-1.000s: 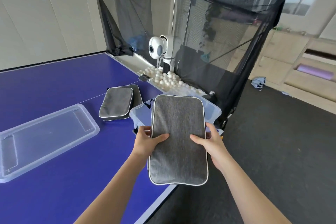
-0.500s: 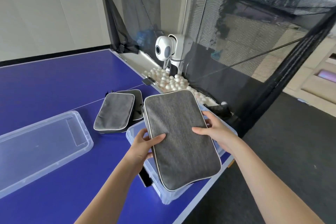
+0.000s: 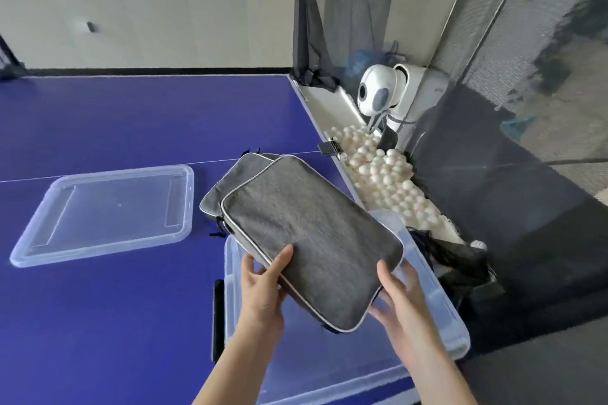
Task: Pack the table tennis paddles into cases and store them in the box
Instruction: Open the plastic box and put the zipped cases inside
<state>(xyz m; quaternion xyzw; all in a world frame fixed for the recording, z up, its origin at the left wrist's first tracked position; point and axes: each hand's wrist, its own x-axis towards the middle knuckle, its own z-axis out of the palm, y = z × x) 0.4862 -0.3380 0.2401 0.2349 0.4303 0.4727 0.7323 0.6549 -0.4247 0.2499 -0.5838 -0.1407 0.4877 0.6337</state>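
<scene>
Grey paddle case (image 3: 309, 240): head view, mid-frame, zipped, held off the surface (image 3: 131, 122) and tilted, far end toward 11 o'clock, near end low over the clear box (image 3: 437, 302). Not resting in the box; cannot tell whether touching its rim.

Left hand (image 3: 263, 286): at 7 o'clock of the case, gripping the near-left edge, thumb on top, fingers under.

Right hand (image 3: 398, 296): at 5 o'clock of the case, holding the near-right corner, thumb on top, fingers spread beneath.

Clear box: at 5 to 6 o'clock in frame, on the near corner of the blue surface, uncovered. Dark strip (image 3: 217, 316) just beside its left wall, too unclear to name.

Second grey case (image 3: 230, 184): at 11 o'clock of the held one, lying on the surface, partly hidden behind it.

Clear lid (image 3: 108, 210): at 9 o'clock, flat on the surface, well apart from the box.

White balls (image 3: 385, 171): heaped in the tray at 1 o'clock, off the surface edge. White ball machine (image 3: 378, 92) behind them, black net (image 3: 526, 108) around.
</scene>
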